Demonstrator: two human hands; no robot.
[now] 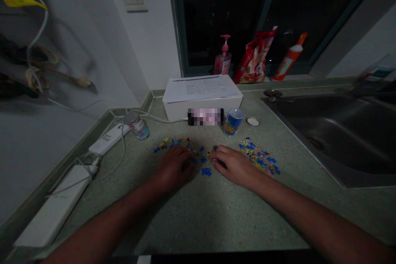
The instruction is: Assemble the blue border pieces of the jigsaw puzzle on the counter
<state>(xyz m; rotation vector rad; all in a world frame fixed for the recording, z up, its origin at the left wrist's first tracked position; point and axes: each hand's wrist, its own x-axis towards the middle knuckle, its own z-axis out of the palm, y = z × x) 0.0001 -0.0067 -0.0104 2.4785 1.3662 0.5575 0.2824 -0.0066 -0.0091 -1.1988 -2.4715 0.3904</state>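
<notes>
Dim light, black window [229,12], soft shadows on the counter [179,218], faint sheen in the sink [349,117], edges stretched

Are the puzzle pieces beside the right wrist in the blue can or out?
Out: these puzzle pieces lie on the counter, apart from the blue can.

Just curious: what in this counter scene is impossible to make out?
All in the head view:
Whether the left hand holds anything: its own back hides the grip.
What the right hand pinches, if anything: too small and dim.
Pictures on the puzzle pieces: too small.
The device screen: pixelated.
Print on the paper: too small, blurred.
The sink's right end: cut off by the edge.
</notes>
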